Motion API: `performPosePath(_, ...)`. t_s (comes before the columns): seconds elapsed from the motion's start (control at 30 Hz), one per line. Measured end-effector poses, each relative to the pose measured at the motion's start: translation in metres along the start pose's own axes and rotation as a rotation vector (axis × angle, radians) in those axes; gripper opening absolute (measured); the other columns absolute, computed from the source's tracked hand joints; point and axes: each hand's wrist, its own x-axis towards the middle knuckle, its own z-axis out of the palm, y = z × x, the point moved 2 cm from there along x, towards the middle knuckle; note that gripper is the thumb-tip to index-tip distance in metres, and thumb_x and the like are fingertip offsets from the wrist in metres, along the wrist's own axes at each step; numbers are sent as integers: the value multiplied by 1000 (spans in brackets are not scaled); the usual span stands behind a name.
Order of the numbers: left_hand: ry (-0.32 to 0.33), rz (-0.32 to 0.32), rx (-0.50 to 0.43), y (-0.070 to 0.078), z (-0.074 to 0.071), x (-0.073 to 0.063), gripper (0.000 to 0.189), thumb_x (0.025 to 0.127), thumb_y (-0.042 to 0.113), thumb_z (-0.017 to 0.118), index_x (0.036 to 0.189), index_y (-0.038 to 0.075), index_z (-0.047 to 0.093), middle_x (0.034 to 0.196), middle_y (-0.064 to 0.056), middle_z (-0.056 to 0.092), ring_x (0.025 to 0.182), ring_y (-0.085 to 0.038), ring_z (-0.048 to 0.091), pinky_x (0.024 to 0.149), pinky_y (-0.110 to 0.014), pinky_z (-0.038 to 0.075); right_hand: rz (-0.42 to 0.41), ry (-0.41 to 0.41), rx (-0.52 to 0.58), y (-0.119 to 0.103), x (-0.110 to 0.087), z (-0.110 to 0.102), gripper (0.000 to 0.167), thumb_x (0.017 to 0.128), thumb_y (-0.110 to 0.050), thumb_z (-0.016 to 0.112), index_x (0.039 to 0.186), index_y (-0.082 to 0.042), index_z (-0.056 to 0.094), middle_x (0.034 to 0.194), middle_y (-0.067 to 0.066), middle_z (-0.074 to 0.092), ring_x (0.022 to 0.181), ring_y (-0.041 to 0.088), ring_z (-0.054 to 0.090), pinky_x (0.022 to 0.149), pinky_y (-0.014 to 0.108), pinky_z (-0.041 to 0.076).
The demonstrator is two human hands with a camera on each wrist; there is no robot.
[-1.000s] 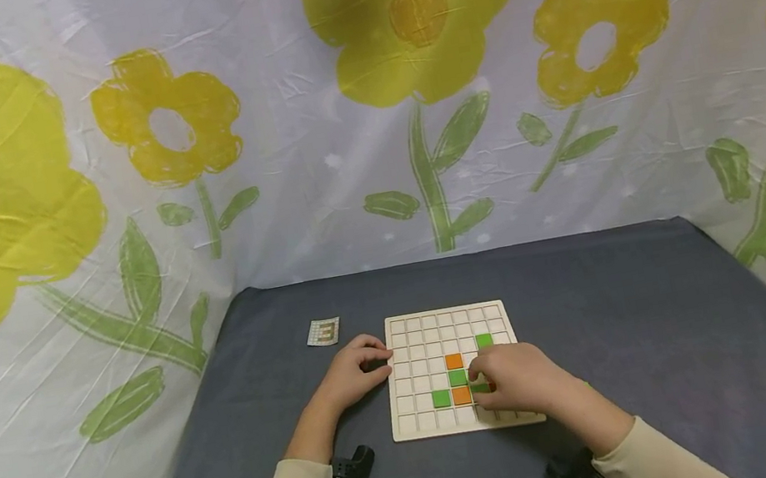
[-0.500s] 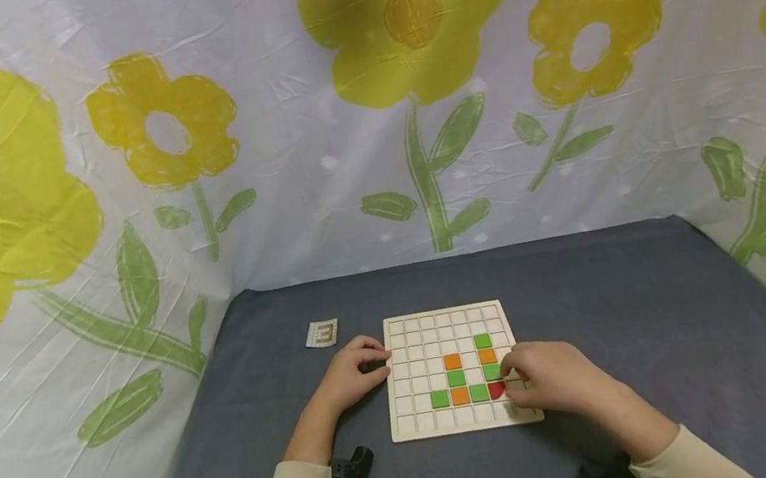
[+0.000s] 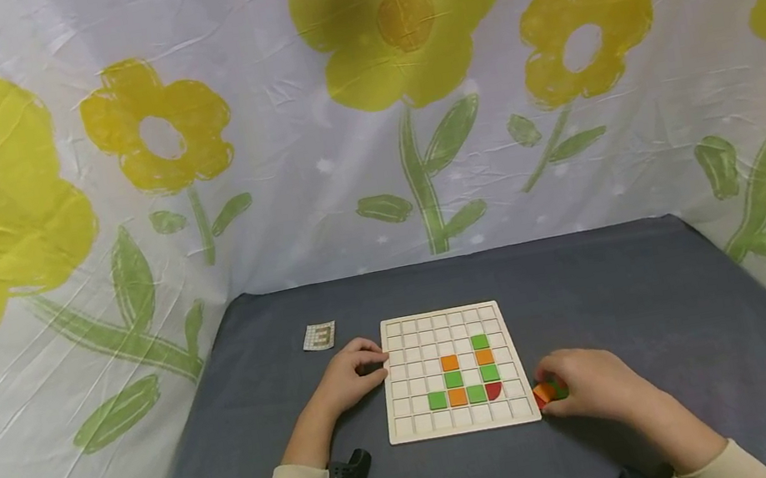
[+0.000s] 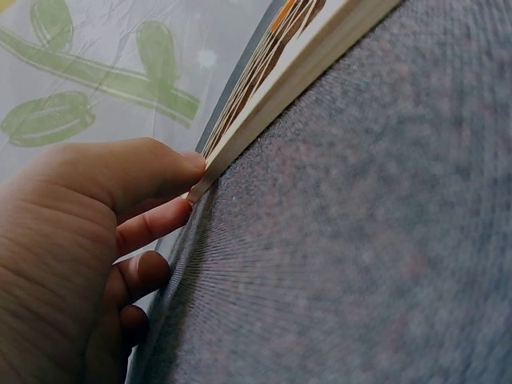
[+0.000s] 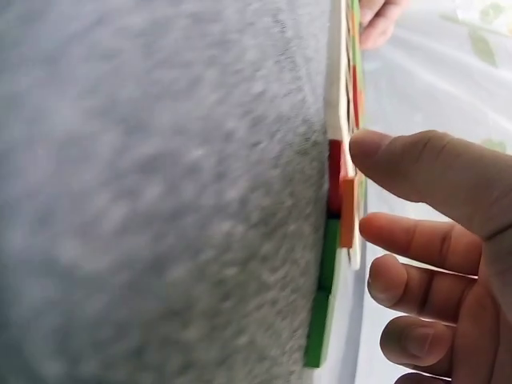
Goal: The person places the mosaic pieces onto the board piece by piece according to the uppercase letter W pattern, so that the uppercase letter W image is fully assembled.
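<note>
A pale wooden grid board (image 3: 415,428) lies on the dark cloth, with several green and orange square tiles in its cells. One red tile (image 3: 494,391) with a rounded corner is in the grid too. My left hand (image 3: 348,376) touches the board's left edge with thumb and index fingertips. Off the board's right edge, my right hand (image 3: 593,381) is over a small group of loose tiles. Its thumb and index finger are spread about an orange tile (image 5: 348,212), which leans on a red tile (image 5: 334,176). Green tiles (image 5: 318,328) lie beside them, partly hidden by the hand in the head view.
A small printed card (image 3: 319,336) with a grid pattern lies behind my left hand. The dark tablecloth (image 3: 610,277) covers the table. A white curtain (image 3: 287,120) with yellow flowers hangs around its back and sides.
My right hand has moved right, off the board and onto the loose tiles, uncovering the right-hand tiles in the grid and the red rounded one. My left hand stays at the board's edge.
</note>
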Motion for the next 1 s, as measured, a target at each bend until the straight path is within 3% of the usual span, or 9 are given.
performPosePath(0.37,16,18,-3,0,2,-1,22,93,13,78,115,9,80,115,0,63,94,-17,59,83,-37,50,-21,47,-23,1,-3,2,25,76,-31,90,89,-22,71,77,-14,51,64,3,44,57,28,40)
performPosePath(0.77,6,10,4,1,1,0,23,93,14,77,116,9,79,117,0,62,98,-18,60,86,-40,51,118,-26,69,20,9,-3,18,83,-29,85,87,-19,71,67,-9,47,60,8,44,56,32,38)
performPosePath(1.0,-7,6,8,-1,0,0,24,93,14,77,117,10,79,118,1,62,101,-18,60,88,-40,51,129,-39,74,18,10,-7,17,84,-26,84,91,-16,73,70,-8,50,62,10,46,56,34,42)
